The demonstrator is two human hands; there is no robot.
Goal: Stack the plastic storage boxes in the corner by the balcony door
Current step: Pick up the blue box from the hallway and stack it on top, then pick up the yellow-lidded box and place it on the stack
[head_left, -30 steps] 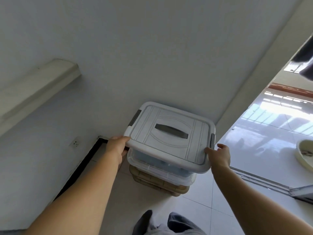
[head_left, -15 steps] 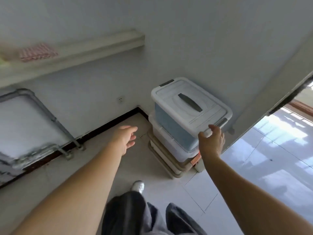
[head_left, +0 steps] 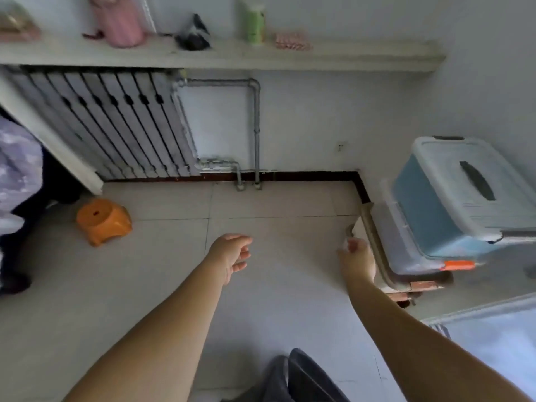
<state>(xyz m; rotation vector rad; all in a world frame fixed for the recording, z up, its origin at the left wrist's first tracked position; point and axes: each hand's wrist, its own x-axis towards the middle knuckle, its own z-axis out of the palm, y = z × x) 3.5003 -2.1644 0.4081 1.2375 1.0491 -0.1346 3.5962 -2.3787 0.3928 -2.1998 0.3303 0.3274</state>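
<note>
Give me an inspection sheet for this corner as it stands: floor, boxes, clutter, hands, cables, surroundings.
Surface: pale tiled floor, dark skirting along the wall.
Job's things: stack of boxes in the corner; blue box with grey lid on top, clear box with orange latch under it, a tan one at the bottom.
Clutter: orange stool on the floor to the left.
Hands: left hand open over the floor, holding nothing; right hand beside the stack's lower edge, contact unclear.
Cables: nothing seen; only a wall socket.
Surroundings: radiator with pipes, shelf carrying a pink jug, a green bottle and small items.
</note>
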